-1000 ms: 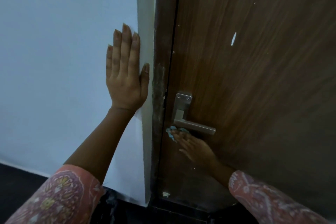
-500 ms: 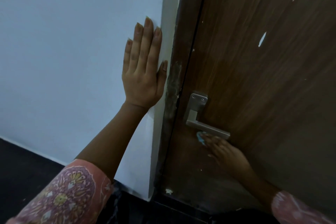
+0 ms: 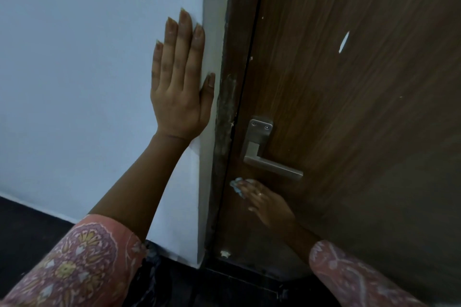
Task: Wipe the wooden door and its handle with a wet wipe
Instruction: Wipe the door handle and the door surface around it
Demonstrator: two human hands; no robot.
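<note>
The left hand [image 3: 178, 92] lies flat and open against the pale wall [image 3: 87, 70], fingers extended upward and held together, with the thumb at the wall's corner edge beside the dark door frame [image 3: 228, 107]. It grips nothing. The right hand [image 3: 268, 203] presses a crumpled light-blue wet wipe [image 3: 237, 185] against the wooden door [image 3: 361, 107], with the fingers laid over the wipe so that only its left portion shows past the fingertips. The wipe sits on the door face just below the inner end of the metal lever handle [image 3: 273, 164] and near the door's left edge, close to the gap at the frame; the hand and wipe do not touch the lever. The handle consists of a rectangular plate with two screws at its top and a horizontal lever pointing right. The door face carries a white chip mark [image 3: 344, 42] in its upper right area and several small pale specks. The frame shows worn, scuffed patches level with the handle. Both forearms emerge from pink patterned sleeves [image 3: 74, 264]. Dark floor [image 3: 25, 227] runs along the base of the wall and door.
</note>
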